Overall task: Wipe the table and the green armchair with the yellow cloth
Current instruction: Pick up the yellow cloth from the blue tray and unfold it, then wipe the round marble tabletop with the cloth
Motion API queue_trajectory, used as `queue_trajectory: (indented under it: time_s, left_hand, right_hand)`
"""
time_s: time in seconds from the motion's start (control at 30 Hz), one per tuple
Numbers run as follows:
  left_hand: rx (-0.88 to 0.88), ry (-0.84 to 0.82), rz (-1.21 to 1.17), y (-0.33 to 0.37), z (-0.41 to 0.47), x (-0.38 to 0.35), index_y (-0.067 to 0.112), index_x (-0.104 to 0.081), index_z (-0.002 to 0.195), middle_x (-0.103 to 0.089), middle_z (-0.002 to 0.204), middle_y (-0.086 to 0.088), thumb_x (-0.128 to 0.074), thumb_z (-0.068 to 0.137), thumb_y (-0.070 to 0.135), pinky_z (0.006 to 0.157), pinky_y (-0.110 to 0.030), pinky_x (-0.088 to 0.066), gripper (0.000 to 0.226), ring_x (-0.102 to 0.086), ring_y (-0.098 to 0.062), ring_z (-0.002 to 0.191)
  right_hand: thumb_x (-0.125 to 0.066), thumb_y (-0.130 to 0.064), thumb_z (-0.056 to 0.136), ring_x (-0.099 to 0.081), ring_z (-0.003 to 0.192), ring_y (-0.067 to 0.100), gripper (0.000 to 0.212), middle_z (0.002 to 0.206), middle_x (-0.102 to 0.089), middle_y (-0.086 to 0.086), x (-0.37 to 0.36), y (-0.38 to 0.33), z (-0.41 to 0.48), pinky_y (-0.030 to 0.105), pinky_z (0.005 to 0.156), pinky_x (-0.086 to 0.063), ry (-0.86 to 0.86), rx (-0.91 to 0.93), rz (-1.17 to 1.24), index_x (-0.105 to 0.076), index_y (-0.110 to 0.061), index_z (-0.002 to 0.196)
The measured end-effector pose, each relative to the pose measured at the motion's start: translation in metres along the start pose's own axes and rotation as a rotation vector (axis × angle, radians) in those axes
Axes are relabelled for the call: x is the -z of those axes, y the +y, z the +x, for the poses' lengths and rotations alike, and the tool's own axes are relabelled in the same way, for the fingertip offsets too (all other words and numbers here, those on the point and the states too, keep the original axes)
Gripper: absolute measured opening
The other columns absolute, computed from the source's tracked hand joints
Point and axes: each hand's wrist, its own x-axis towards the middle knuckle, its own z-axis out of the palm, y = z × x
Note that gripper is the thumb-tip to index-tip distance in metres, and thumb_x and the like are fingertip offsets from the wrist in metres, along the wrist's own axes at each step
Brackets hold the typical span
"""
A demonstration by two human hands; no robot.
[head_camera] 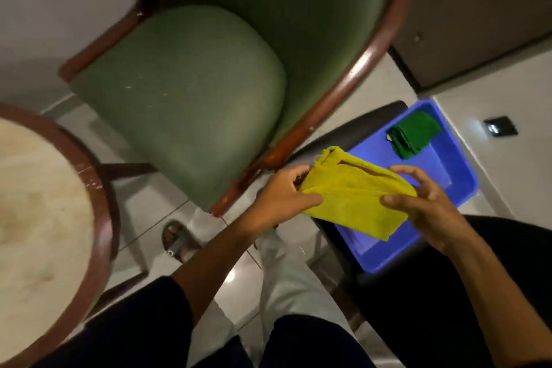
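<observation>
The yellow cloth (355, 191) hangs folded between both hands, above the near corner of a blue tray. My left hand (283, 197) pinches its left end with thumb and fingers. My right hand (427, 203) grips its right end, thumb on top and fingers spread. The green armchair (185, 98), with a padded seat and a brown wooden frame, stands just beyond and to the left of the cloth. The round table (44, 218), with a pale top and a brown wooden rim, fills the left edge of the view.
A blue plastic tray (454, 158) sits on a dark seat at the right and holds a folded green cloth (413, 134). My sandalled foot (179, 240) rests on the pale tiled floor between table and armchair. A dark cabinet stands at the top right.
</observation>
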Motion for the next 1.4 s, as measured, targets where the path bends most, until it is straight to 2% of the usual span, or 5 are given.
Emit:
queue_trajectory:
  time_s: [0.23, 0.47, 0.67, 1.0, 1.4]
  left_hand:
    - [-0.012, 0.495, -0.380, -0.073, -0.123, 0.165, 0.025, -0.049, 0.120, -0.064, 0.117, -0.001, -0.072, 0.069, 0.007, 0.076, -0.018, -0.055, 0.059, -0.064, -0.009, 0.098]
    - [0.111, 0.819, -0.384, -0.210, -0.211, 0.267, 0.031, -0.029, 0.132, -0.049, 0.141, -0.021, -0.073, 0.083, -0.008, 0.068, -0.020, -0.060, 0.077, -0.063, -0.014, 0.104]
    - [0.320, 1.164, 0.732, -0.272, -0.231, 0.337, 0.006, -0.050, 0.141, -0.054, 0.141, -0.022, -0.054, 0.077, 0.046, 0.101, -0.056, -0.042, 0.076, -0.052, -0.043, 0.129]
    - [0.311, 1.075, 1.108, -0.333, -0.179, 0.460, 0.020, -0.025, 0.157, -0.020, 0.167, -0.014, -0.029, 0.100, 0.057, 0.121, -0.057, -0.016, 0.069, -0.019, -0.030, 0.154]
    - [0.218, 1.246, 1.014, -0.328, -0.181, 0.457, 0.008, -0.032, 0.154, -0.033, 0.162, -0.015, -0.016, 0.103, 0.053, 0.122, -0.051, -0.022, 0.070, -0.031, -0.029, 0.150]
  right_hand:
    - [-0.080, 0.006, 0.071, -0.065, 0.093, -0.001, 0.073, 0.112, -0.063, -0.007, -0.234, 0.003, 0.017, 0.013, 0.074, -0.055, -0.135, 0.328, -0.432, -0.049, -0.033, 0.124]
    - [-0.069, 0.006, 0.078, -0.059, 0.111, 0.031, 0.071, 0.115, -0.055, 0.002, -0.453, 0.077, 0.076, 0.037, 0.091, -0.050, -0.249, 0.322, -0.743, -0.040, -0.018, 0.138]
    - [-0.062, -0.034, 0.091, -0.032, 0.142, 0.035, 0.074, 0.156, -0.032, 0.018, -0.530, 0.167, 0.082, 0.051, 0.111, -0.032, 0.068, 0.536, -1.187, -0.026, -0.013, 0.153]
    - [-0.040, -0.057, 0.096, -0.021, 0.148, 0.038, 0.084, 0.159, -0.024, 0.026, -0.613, 0.204, 0.154, 0.054, 0.118, -0.025, 0.322, 0.568, -1.176, -0.022, 0.004, 0.151]
    - [-0.020, -0.037, 0.104, -0.005, 0.153, 0.026, 0.060, 0.166, -0.009, 0.008, -0.752, 0.111, 0.239, 0.047, 0.124, -0.007, -0.197, 1.064, -1.630, -0.013, -0.010, 0.156]
